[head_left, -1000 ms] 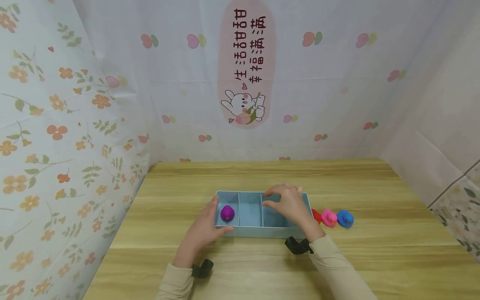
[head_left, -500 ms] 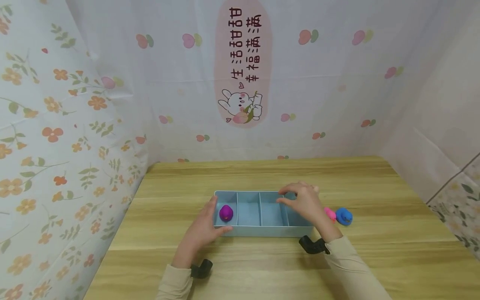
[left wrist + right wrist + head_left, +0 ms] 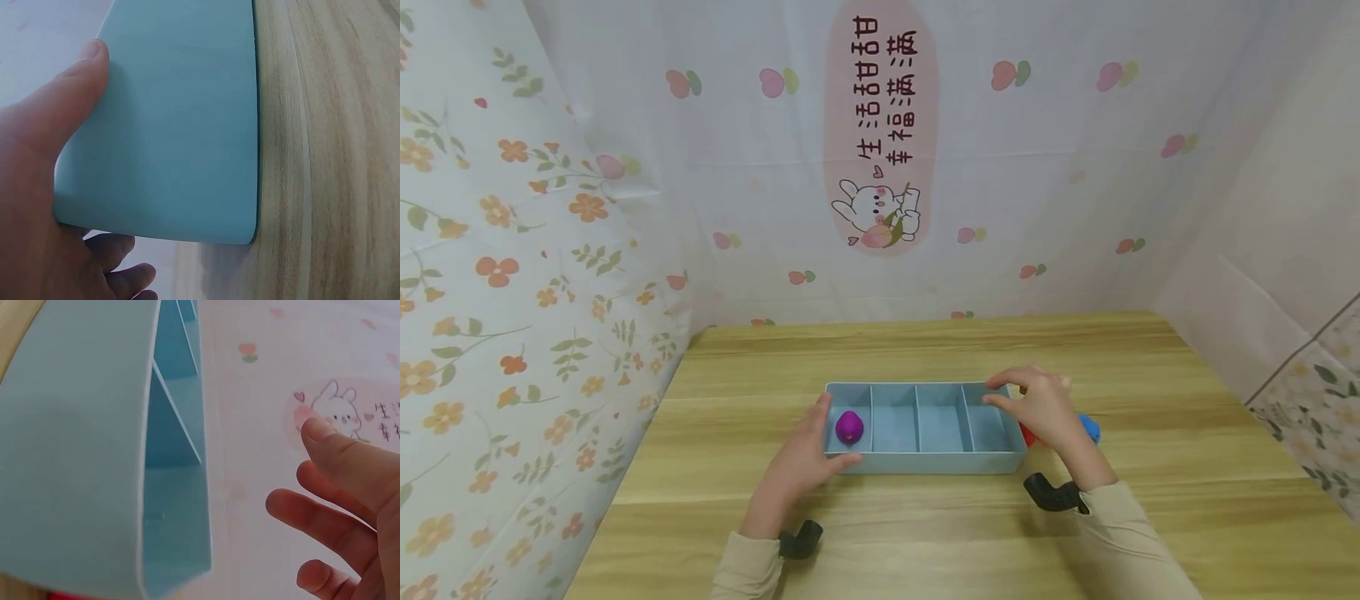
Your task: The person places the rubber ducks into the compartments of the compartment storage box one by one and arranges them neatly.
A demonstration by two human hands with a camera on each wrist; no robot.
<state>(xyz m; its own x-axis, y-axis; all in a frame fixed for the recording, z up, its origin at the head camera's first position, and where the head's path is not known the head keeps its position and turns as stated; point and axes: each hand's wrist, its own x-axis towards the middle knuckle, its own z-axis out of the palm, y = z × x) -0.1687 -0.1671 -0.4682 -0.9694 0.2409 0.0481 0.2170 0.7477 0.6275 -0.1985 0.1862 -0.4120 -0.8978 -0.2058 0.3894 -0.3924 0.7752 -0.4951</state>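
Note:
A light blue divided box (image 3: 925, 463) lies on the table, and a purple toy duck (image 3: 849, 427) sits in its leftmost compartment. My left hand (image 3: 801, 454) grips the box's left end, thumb on the front wall near the rim and the other fingers round the end, as the left wrist view shows. Over the right end hovers my right hand (image 3: 1041, 408), fingers loosely bent and apart, holding nothing. The right wrist view shows those fingertips (image 3: 319, 428) away from the box wall. Beside the box's right end, a red toy duck (image 3: 1028, 434) is mostly hidden by that hand.
A blue toy duck (image 3: 1090, 428) stands right of my right wrist, partly covered. The wooden table (image 3: 925, 533) meets a printed cloth backdrop (image 3: 760, 192) at the back, and flowered cloth (image 3: 535, 333) hangs at the left.
My right hand has moved right along the box to its right end, uncovering the rightmost compartment and hiding the pink duck. My left hand has kept its place on the box.

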